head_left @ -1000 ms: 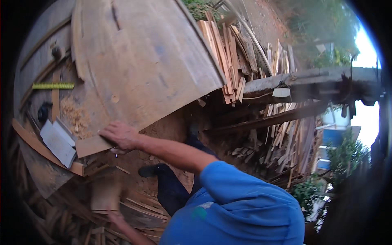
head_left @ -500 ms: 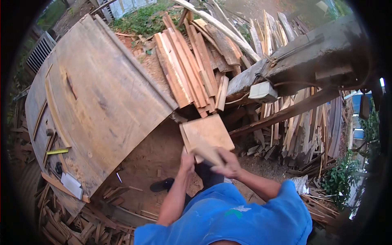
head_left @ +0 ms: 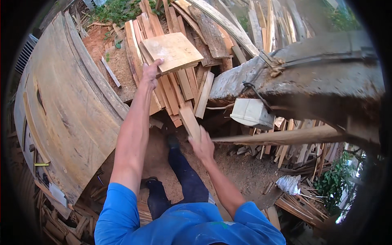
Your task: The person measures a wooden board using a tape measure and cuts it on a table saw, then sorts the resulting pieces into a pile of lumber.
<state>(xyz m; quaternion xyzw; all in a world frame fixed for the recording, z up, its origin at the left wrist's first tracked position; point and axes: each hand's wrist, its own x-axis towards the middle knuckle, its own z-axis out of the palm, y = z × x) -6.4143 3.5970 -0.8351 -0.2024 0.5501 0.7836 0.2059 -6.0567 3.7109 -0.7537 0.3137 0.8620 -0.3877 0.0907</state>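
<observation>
My left hand (head_left: pixel 151 72) is closed on the near left corner of a pale square wooden board (head_left: pixel 173 51), thumb on its top face. A second board edge shows beneath it on the left. The board is over the stack of reddish planks (head_left: pixel 171 92); whether it rests on them I cannot tell. Lower and to the right, my right hand (head_left: pixel 202 145) grips the near end of a short flat piece of wood (head_left: pixel 190 121). The far end of that piece is close to the near ends of the stacked planks.
A large worn plywood sheet (head_left: pixel 77 106) fills the left side. A thick beam (head_left: pixel 302 77) with a white box (head_left: pixel 252 113) hanging by it stands at the right. Beneath runs a wooden rail (head_left: pixel 281 136). Scrap wood (head_left: pixel 302 208) lies at the lower right.
The square board has moved forward from near my body to over the plank stack, held in my left hand. The short wood piece, in my right hand, has come off the board and swung forward.
</observation>
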